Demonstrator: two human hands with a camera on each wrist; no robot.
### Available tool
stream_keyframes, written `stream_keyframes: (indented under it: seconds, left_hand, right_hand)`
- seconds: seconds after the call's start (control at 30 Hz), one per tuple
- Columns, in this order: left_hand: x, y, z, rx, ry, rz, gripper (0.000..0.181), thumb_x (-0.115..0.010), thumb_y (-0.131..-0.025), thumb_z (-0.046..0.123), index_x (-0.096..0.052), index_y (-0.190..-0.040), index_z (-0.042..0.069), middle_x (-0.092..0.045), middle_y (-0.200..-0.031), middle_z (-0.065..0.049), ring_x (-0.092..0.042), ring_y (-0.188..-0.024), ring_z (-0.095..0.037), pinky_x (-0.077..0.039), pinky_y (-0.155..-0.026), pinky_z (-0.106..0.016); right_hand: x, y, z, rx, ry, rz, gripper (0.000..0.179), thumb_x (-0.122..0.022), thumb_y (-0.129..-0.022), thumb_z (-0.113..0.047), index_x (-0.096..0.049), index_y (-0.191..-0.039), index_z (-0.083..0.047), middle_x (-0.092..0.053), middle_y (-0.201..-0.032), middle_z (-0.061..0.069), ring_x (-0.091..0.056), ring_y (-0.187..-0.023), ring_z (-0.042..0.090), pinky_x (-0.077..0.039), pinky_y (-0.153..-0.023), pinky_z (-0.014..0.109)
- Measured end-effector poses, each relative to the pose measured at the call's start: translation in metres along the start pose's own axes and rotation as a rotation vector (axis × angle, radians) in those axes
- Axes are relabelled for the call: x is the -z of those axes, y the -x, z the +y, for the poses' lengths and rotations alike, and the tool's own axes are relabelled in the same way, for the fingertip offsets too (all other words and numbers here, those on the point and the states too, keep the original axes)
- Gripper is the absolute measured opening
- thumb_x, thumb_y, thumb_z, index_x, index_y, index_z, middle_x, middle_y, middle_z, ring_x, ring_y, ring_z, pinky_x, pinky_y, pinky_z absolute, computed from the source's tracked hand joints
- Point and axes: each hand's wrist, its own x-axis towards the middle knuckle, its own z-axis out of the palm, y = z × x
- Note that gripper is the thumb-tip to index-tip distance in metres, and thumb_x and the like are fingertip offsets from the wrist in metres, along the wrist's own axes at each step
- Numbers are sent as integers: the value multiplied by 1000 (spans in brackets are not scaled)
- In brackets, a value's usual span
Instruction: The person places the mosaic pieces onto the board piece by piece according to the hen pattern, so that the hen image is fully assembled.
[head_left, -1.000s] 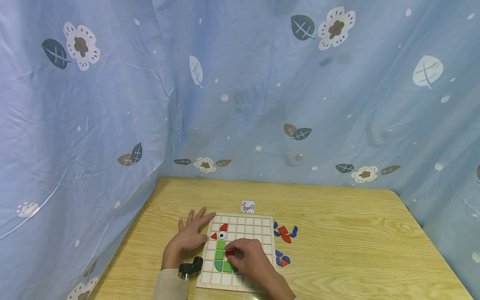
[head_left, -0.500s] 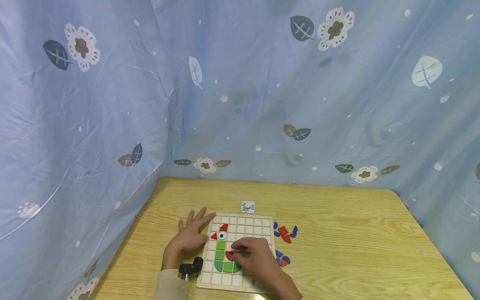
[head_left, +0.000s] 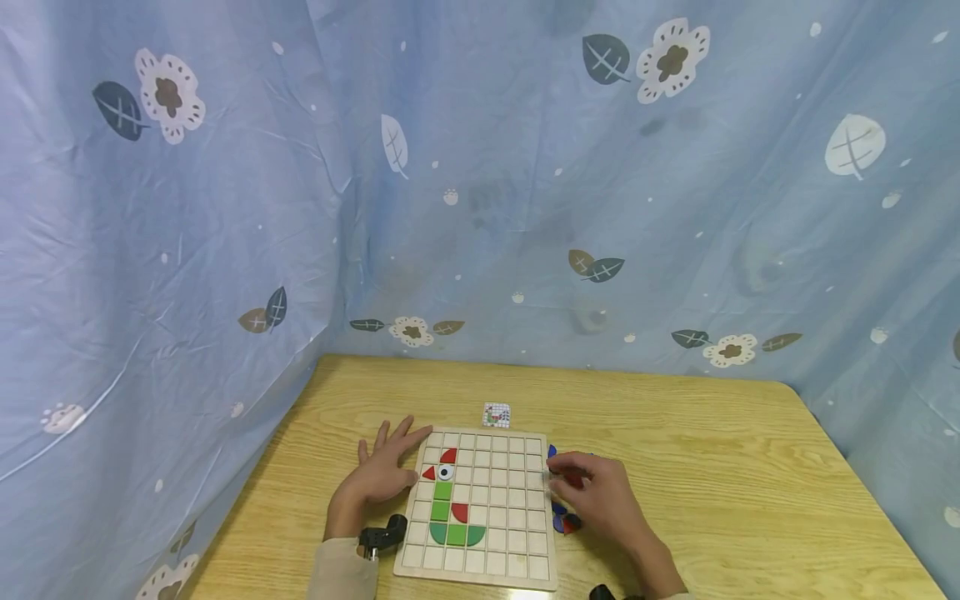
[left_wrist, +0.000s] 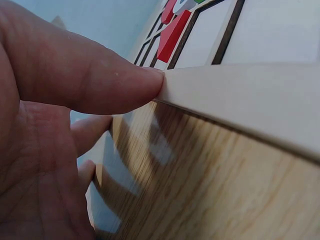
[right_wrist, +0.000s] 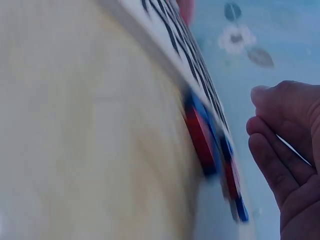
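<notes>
A wooden grid board (head_left: 536, 542) lies on the table. Set in its cells are a red triangle (head_left: 428, 472), a round eye tile (head_left: 446, 472), green squares (head_left: 442, 510), green quarter-rounds (head_left: 476, 536) and two red quarter-rounds (head_left: 460, 512). My left hand (head_left: 378, 479) rests at the board's left side with fingers spread; in the left wrist view its thumb (left_wrist: 120, 82) touches the rim. My right hand (head_left: 600, 500) hovers over loose red and blue pieces (head_left: 558, 522) beside the right edge, partly hiding them. Its fingers are loosely bent, and no piece shows between them in the right wrist view.
A small printed picture card (head_left: 497, 415) lies just behind the board. The wooden table (head_left: 720, 467) extends to the right. A blue patterned curtain (head_left: 525, 208) hangs along the back and left sides.
My right hand has let go of the red quarter-round, left in a cell beside the green column, and moved right to the loose pieces. My left hand has stayed in place.
</notes>
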Motion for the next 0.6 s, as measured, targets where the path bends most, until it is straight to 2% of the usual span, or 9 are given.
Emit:
stream_keyframes:
  seconds: [0.13,0.3,0.43,0.6]
  left_hand:
    - [-1,0,-1,-1,-2,0,82,-69,-85,-1,-55,-163,18,-23,-181,-22,5,-168,-56,16,-121,-85]
    - [-2,0,-3,-3,0,-7,82,-69,-85,-1,-54,-163,17,-22,-181,-22,6,-167,-56,17,-120,-85]
    - [-1,0,-2,-4,7,-10,82,-69,-85,-1,-53,-164,17,-22,-182,-22,7,-167,-56,17,-120,-85]
    - [0,0,-2,-3,5,-7,81,-69,-85,-1,-54,-163,16,-22,-181,-22,6,-168,-56,17,-120,-85]
  right_hand:
    - [16,-7,14,-45,37,29,26,-88,-90,-3,-85,-113,-14,-84,-100,-4,-73,-86,2,-60,-73,25]
    - [25,-17,27,-43,101,1,27,-86,-92,-3,-84,-116,-15,-84,-104,-4,-76,-89,8,-63,-76,27]
    - [25,-24,33,-19,135,-34,28,-84,-92,-1,-84,-118,-13,-84,-107,-4,-79,-96,12,-65,-83,31]
    - [21,-30,37,-2,165,-49,30,-85,-90,1,-85,-115,-16,-83,-106,-6,-76,-95,10,-62,-81,28]
